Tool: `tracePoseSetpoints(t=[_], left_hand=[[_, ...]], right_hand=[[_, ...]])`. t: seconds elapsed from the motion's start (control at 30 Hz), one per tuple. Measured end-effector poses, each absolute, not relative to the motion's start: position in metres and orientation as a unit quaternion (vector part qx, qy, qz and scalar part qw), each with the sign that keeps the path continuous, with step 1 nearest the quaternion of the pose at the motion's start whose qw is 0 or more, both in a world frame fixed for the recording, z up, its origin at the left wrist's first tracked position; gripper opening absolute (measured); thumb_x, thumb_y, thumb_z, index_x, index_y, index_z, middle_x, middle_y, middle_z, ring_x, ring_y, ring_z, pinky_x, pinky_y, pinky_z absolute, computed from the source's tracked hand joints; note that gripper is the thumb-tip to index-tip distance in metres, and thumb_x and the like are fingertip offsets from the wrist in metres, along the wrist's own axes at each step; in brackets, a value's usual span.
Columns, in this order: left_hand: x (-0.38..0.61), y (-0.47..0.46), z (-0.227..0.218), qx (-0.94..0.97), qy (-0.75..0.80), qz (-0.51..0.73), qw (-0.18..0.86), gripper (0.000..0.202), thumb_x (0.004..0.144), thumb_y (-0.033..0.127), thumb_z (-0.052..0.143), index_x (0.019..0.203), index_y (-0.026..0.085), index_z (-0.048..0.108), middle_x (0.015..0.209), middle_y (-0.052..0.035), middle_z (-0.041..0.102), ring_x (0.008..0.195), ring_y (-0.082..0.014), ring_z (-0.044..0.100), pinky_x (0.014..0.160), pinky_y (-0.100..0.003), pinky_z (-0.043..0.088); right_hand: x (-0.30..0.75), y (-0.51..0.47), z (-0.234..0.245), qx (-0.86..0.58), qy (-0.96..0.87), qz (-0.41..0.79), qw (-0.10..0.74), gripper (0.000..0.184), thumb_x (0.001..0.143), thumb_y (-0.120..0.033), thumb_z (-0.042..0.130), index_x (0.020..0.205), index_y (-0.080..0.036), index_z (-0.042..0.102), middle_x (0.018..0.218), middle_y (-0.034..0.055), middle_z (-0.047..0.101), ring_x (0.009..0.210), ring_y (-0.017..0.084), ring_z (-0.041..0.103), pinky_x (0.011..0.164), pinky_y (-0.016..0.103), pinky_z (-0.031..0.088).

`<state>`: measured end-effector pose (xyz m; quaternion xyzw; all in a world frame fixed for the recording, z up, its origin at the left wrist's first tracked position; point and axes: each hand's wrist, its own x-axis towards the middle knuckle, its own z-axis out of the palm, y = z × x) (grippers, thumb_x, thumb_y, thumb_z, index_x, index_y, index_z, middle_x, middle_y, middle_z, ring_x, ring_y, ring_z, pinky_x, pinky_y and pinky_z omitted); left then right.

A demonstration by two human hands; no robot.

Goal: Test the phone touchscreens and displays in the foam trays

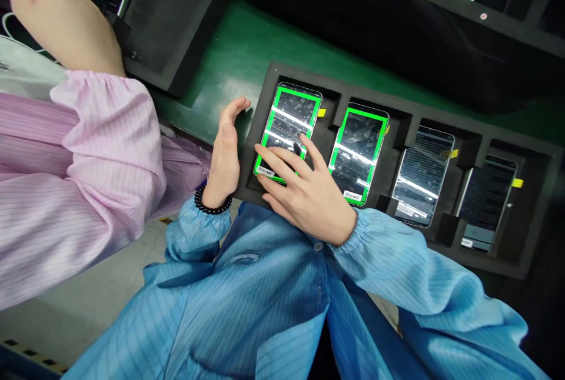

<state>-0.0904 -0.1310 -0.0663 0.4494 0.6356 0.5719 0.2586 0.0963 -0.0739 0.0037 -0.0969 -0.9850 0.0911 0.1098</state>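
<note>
A black foam tray [375,99] in front of me holds several smartphones in separate slots. My right hand [306,189] lies with spread fingers over the lower part of the leftmost smartphone [293,106], whose screen has a bright green border. Beside the tray's left end, my left hand [226,153] is raised on edge with its fingers extended, holding nothing. A second green-bordered smartphone [356,145] sits just right of my right hand. Farther right are a smartphone with a dark, text-like screen [424,174] and another dark-screened smartphone [488,200]. Yellow tabs stick out beside the phones.
At left, a co-worker's pink sleeve [110,133] and hand [66,18] reach over another black foam tray [165,27]. The green table surface [238,45] shows between the trays. More dark foam trays [441,0] stand along the far side.
</note>
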Motion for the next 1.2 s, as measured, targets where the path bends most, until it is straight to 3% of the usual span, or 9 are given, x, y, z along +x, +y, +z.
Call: tracePoseSetpoints(t=[0.3, 0.53, 0.73, 0.97, 1.2], left_hand=[[-0.089, -0.132, -0.068, 0.449, 0.628, 0.580, 0.261, 0.061, 0.104, 0.064, 0.021, 0.145, 0.029, 0.049, 0.149, -0.0035, 0.054, 0.145, -0.0187, 0.045, 0.126, -0.037, 0.032], [-0.090, -0.132, -0.066, 0.448, 0.628, 0.580, 0.262, 0.064, 0.103, 0.066, 0.024, 0.144, 0.024, 0.050, 0.148, -0.0056, 0.055, 0.144, -0.0184, 0.047, 0.126, -0.036, 0.033], [-0.088, -0.137, -0.060, 0.464, 0.635, 0.566, 0.248, 0.062, 0.106, 0.058, 0.025, 0.147, 0.018, 0.049, 0.148, -0.0111, 0.055, 0.142, -0.0208, 0.048, 0.125, -0.039, 0.033], [-0.086, -0.145, -0.043, 0.536, 0.683, 0.446, 0.216, 0.063, 0.104, 0.063, 0.025, 0.155, 0.028, 0.039, 0.155, -0.0076, 0.047, 0.147, -0.0238, 0.043, 0.126, -0.044, 0.030], [-0.087, -0.144, -0.044, 0.518, 0.694, 0.438, 0.240, 0.063, 0.103, 0.065, 0.026, 0.153, 0.031, 0.042, 0.154, -0.0048, 0.048, 0.145, -0.0246, 0.043, 0.125, -0.044, 0.031]], right_hand=[[0.100, -0.065, 0.013, -0.110, -0.981, 0.087, 0.135, 0.031, 0.103, -0.031, 0.048, 0.125, -0.016, 0.064, 0.155, 0.0152, 0.053, 0.133, 0.028, 0.055, 0.119, 0.064, 0.037], [0.179, -0.046, 0.051, -0.282, -0.940, 0.070, 0.180, 0.037, 0.103, -0.028, 0.048, 0.137, -0.020, 0.061, 0.152, 0.0146, 0.055, 0.137, 0.033, 0.056, 0.120, 0.059, 0.038], [0.237, -0.061, 0.042, -0.330, -0.926, 0.068, 0.170, 0.028, 0.101, -0.024, 0.050, 0.113, -0.023, 0.075, 0.150, 0.0119, 0.057, 0.131, 0.035, 0.059, 0.118, 0.064, 0.038], [0.247, -0.076, 0.022, -0.317, -0.927, 0.110, 0.170, 0.030, 0.103, -0.026, 0.049, 0.101, -0.021, 0.078, 0.144, 0.0130, 0.061, 0.127, 0.027, 0.058, 0.122, 0.060, 0.031], [0.222, -0.081, 0.009, -0.236, -0.954, 0.128, 0.134, 0.035, 0.105, -0.037, 0.044, 0.123, -0.023, 0.070, 0.151, 0.0144, 0.057, 0.133, 0.026, 0.054, 0.124, 0.060, 0.027]])
